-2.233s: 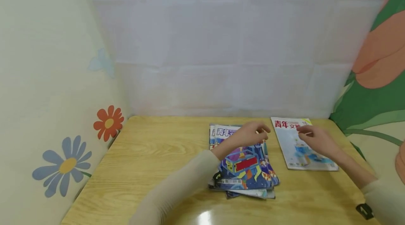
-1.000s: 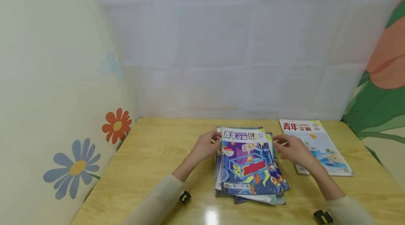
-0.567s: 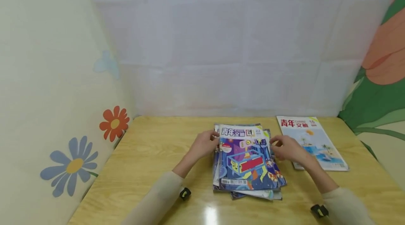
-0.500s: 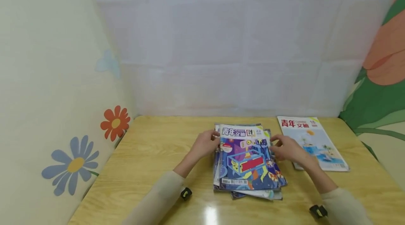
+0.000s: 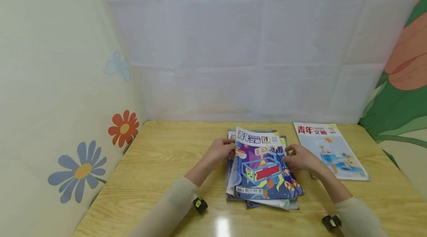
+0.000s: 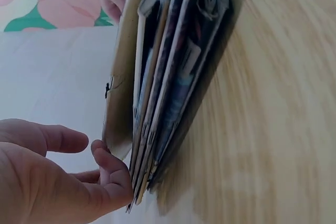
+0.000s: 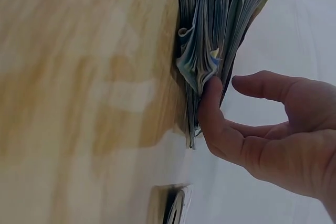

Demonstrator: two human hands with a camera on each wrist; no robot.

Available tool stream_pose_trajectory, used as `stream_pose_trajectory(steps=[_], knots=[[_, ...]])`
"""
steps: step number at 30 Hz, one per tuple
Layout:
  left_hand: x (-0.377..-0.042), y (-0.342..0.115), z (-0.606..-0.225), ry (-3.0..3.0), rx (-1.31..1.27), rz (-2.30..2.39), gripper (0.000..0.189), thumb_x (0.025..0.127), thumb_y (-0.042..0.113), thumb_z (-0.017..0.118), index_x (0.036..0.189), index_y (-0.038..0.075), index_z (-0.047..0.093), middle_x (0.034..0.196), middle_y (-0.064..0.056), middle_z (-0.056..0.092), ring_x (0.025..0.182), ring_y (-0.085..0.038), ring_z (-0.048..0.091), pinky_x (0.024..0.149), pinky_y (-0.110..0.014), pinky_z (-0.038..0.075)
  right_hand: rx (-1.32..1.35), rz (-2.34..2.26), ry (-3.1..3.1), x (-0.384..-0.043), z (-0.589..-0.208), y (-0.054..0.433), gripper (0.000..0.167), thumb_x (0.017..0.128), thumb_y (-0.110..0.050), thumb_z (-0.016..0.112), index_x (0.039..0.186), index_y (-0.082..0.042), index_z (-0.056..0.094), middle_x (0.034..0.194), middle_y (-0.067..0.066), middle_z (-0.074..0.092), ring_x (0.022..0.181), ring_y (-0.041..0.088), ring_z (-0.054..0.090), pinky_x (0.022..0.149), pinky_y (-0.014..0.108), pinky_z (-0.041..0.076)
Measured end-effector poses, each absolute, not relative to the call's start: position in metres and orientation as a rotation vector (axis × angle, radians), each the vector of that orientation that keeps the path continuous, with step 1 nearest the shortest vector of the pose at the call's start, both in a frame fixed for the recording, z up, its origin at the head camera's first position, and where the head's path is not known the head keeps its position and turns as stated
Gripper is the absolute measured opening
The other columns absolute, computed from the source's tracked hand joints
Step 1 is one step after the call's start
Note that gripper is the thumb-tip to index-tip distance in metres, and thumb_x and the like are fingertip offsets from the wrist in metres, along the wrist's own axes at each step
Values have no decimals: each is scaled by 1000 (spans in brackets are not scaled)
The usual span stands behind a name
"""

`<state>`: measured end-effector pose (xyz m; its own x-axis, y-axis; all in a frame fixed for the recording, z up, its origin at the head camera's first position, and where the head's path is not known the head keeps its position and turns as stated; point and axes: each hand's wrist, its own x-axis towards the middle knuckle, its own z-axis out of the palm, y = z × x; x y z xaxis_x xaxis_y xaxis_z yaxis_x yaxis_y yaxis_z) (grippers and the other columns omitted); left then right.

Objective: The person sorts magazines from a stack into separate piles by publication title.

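A purple-and-blue magazine (image 5: 263, 170) tops a fanned stack of magazines (image 5: 273, 203) on the table; its upper left part stands slightly raised. My left hand (image 5: 218, 152) holds its left edge. In the left wrist view, a bent fingertip of the left hand (image 6: 58, 177) reaches under the lifted top magazine (image 6: 123, 77), with the thumb apart from it. At the opposite edge is my right hand (image 5: 303, 157). The right wrist view has the right hand (image 7: 278, 129) with a curled finger in among the pages (image 7: 210, 30), thumb close to the top layer.
A single magazine with a beach cover (image 5: 343, 155) lies to the right, partly behind the right forearm. The wooden table (image 5: 160, 155) meets a white cloth backdrop (image 5: 207, 44). Painted walls (image 5: 50, 100) flank it on both sides.
Both hands came down from above the stack and beside it to the top magazine's side edges. Since half a second ago, that magazine's upper left part has risen a little.
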<state>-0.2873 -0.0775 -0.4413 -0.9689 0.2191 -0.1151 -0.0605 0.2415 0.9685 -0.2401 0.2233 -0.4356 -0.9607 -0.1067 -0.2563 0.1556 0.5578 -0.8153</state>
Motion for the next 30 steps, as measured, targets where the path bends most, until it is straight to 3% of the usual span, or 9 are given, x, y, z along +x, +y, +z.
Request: stream_pose_trajectory(steps=[5,12,20,30], knots=[[-287,-73,-443,2229,219,1796,55,93,9,66,145,0,53,111,-15,63,88,-22,63,76,-35,57,34,-1375,2503,-239,-436,223,55,99,-10,64,141,16,39,112,27,59,85,28,69,71,41,60],[-284,-67,-444,2034,365,1782,79,90,4,71,158,14,33,124,-22,54,101,-32,65,83,-44,58,19,-1383,2512,-242,-440,228,64,99,-19,69,143,14,37,110,22,63,83,26,69,70,41,60],[-283,-63,-443,1942,343,1909,83,83,-7,66,156,11,32,122,-21,60,93,-29,68,73,-40,60,50,-1444,2480,-240,-442,234,63,99,-19,69,144,13,39,114,25,63,85,27,70,72,42,60],[-285,-59,-439,1888,326,1972,84,79,-11,64,154,7,31,125,-22,61,91,-27,68,70,-36,59,1,-1523,2415,-237,-445,244,65,101,-16,66,148,17,35,107,17,67,80,24,68,68,40,60]])
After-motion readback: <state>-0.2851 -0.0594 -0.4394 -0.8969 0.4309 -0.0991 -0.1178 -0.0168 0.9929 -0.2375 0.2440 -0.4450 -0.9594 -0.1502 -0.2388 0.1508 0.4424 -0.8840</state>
